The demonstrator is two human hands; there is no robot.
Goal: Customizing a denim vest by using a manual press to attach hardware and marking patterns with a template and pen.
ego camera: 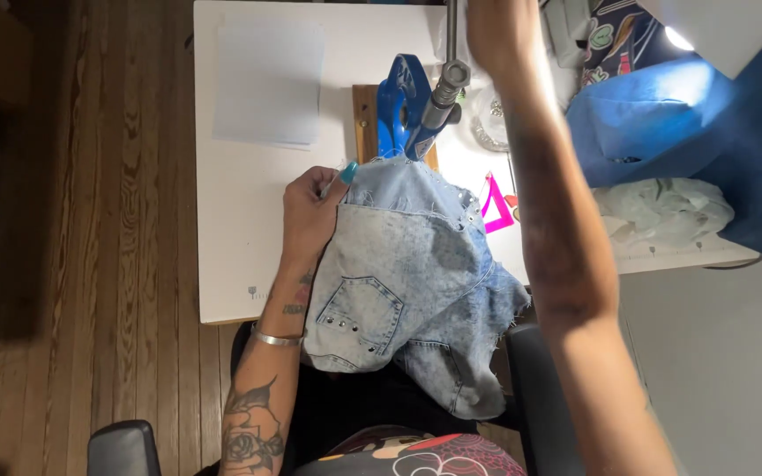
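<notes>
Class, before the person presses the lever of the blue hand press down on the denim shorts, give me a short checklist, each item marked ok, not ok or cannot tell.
1. Left hand holds the denim shorts at their top edge: ok.
2. Right hand on the press lever: ok.
3. Shorts edge lies under the head of the blue hand press: ok.
4. Left fingers away from the press head: ok.
5. Stud seated in the die: cannot tell, hidden.
6. Press base steady on the white table: cannot tell.
</notes>
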